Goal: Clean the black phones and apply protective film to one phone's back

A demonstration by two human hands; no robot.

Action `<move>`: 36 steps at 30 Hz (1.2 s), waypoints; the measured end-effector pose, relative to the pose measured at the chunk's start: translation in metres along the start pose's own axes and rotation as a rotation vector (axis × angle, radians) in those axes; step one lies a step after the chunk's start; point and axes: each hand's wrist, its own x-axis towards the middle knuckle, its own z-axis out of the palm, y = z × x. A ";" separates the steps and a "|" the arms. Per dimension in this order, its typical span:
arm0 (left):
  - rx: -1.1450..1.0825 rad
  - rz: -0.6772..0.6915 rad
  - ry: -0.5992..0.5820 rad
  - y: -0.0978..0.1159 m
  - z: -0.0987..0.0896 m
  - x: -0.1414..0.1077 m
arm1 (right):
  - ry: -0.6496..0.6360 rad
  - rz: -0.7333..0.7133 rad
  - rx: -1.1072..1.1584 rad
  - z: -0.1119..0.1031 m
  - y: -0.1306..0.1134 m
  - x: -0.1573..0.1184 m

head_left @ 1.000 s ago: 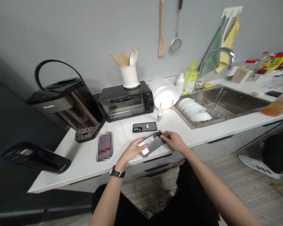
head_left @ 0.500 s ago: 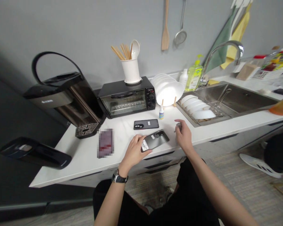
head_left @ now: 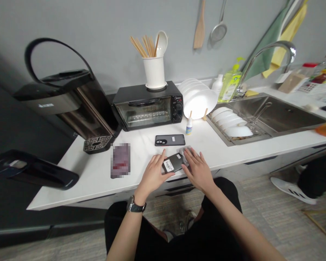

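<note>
A dark phone (head_left: 174,162) with white stickers lies back up near the counter's front edge. My left hand (head_left: 153,170) grips its left end, thumb along the near side and fingers on the far side. My right hand (head_left: 197,168) lies over the other end, fingers stretched, pressing a small grey cloth (head_left: 185,149) onto the phone's camera end, which is hidden. Just behind lies a black phone-shaped item (head_left: 170,140) with camera rings; I cannot tell whether it is a phone or a case. A small white bottle (head_left: 189,127) with a yellow-blue label stands behind that.
A blurred-out purple item (head_left: 120,160) lies to the left, near a water dispenser (head_left: 70,101) and a dark upright appliance (head_left: 35,169). Behind stand a toaster oven (head_left: 149,108) and racked plates (head_left: 201,103). On the right is a sink (head_left: 281,112) with bowls.
My right hand has moved left with the grey cloth and now rests on the phone's right end. My left hand keeps its grip. The camera view has shifted slightly.
</note>
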 end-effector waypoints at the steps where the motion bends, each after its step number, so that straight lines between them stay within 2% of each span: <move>1: 0.000 -0.003 0.007 -0.001 0.001 0.000 | -0.026 -0.031 0.023 0.003 -0.010 0.003; 5: 0.070 -0.024 0.012 -0.006 0.004 -0.002 | -0.134 -0.181 0.139 0.012 -0.050 0.008; 7: 0.097 -0.026 0.013 -0.007 0.004 -0.004 | -0.165 -0.227 0.159 0.008 -0.053 -0.001; 10: 0.093 0.004 0.032 -0.007 0.004 -0.005 | -0.168 -0.249 0.121 -0.005 -0.028 -0.021; 12: 0.077 0.018 0.050 -0.005 0.003 -0.004 | -0.113 -0.179 0.051 -0.014 -0.001 -0.027; 14: 0.066 0.012 0.059 -0.003 0.003 -0.004 | -0.057 -0.084 -0.009 -0.018 0.021 -0.024; 16: 0.060 0.006 0.055 -0.002 0.003 -0.003 | -0.025 -0.012 -0.035 -0.015 0.030 -0.013; 18: 0.055 0.005 0.055 -0.001 0.003 -0.002 | -0.012 0.011 -0.028 -0.005 0.019 0.002; 21: 0.057 0.019 0.055 -0.001 0.003 -0.003 | -0.027 -0.063 0.042 0.014 -0.024 0.015; 24: 0.097 -0.007 0.051 -0.003 0.003 -0.004 | -0.049 -0.147 0.129 0.022 -0.062 0.008; 26: 0.103 -0.019 0.050 -0.004 0.003 -0.005 | -0.072 -0.180 0.159 0.018 -0.069 -0.005; 28: 0.071 -0.006 0.049 -0.004 0.002 -0.006 | -0.096 -0.188 0.148 0.009 -0.056 -0.019; 31: 0.029 -0.002 0.052 -0.003 0.002 -0.006 | -0.070 -0.113 0.060 -0.006 -0.018 -0.030; 34: 0.029 -0.020 0.058 0.000 0.001 -0.005 | -0.010 0.004 -0.012 -0.013 0.017 -0.022; 36: 0.030 -0.022 0.060 0.002 0.001 -0.005 | 0.016 0.052 -0.025 -0.010 0.024 -0.007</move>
